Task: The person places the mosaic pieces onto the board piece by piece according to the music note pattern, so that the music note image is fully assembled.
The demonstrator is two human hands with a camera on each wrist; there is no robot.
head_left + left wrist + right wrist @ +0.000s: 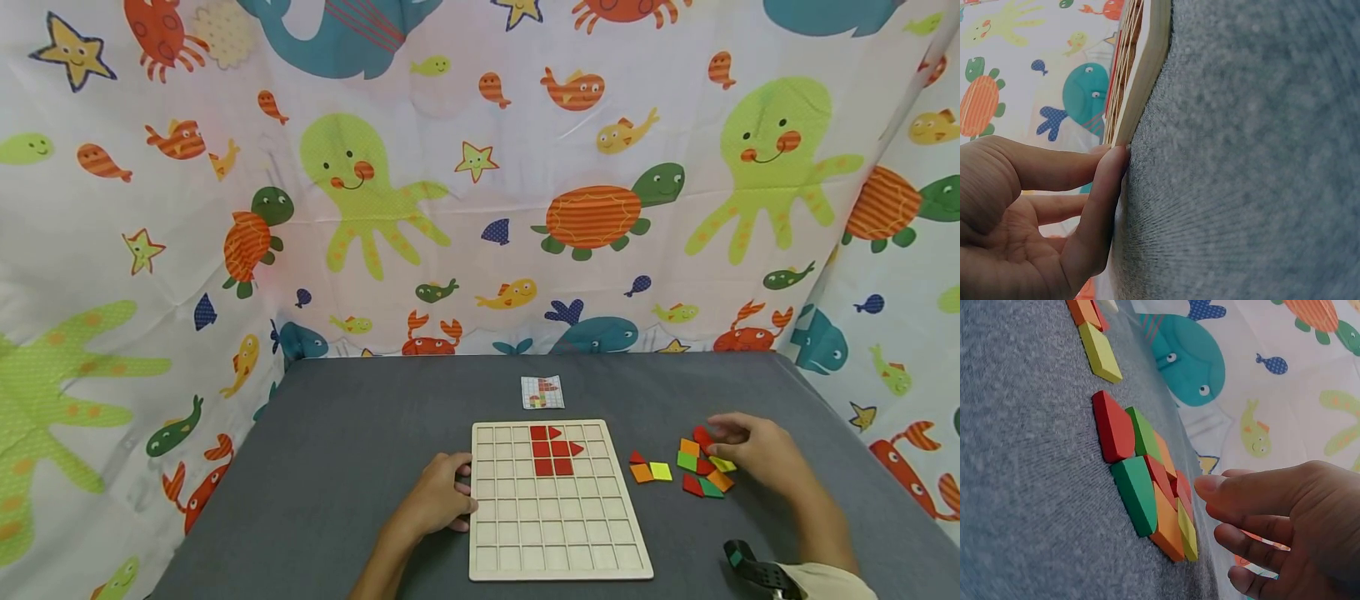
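A pale wooden grid board (555, 508) lies on the table, with several red squares (551, 450) and two red triangles in its upper cells. My left hand (438, 496) touches the board's left edge, thumb and index fingertip apart along it; the left wrist view shows the thumb (1110, 194) against its side. Over a cluster of coloured pieces, my right hand (757, 450) hovers with fingers bent loosely. Nothing shows between them. Nearest its thumb is a red piece (1182, 490); a green piece (1137, 494) and a red piece (1113, 428) lie further off.
A small printed pattern card (542, 392) lies beyond the board. Between board and cluster sit an orange piece (641, 473), a yellow piece (661, 472) and a red triangle (637, 457). A sea-animal curtain (465, 275) hangs behind the grey tabletop (375, 408).
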